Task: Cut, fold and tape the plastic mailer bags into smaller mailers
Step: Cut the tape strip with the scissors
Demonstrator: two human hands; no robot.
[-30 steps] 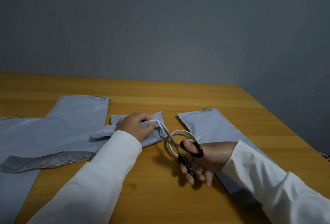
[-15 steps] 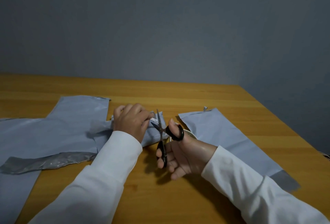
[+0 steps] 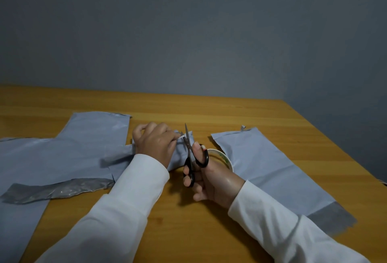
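I see the left hand (image 3: 156,143) pinning the small folded mailer (image 3: 178,156) at table (image 3: 209,231) centre, fingertips pinching a tape strip (image 3: 180,136) taut. Right hand (image 3: 211,179) grips scissors (image 3: 189,153), blades nearly together at the strip, likely trimming it.

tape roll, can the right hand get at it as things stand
Probably not right away. The tape roll lies on the table just beyond the right hand, with nothing between them, but that hand grips the scissors, so its fingers are taken. It would likely have to put them down first.
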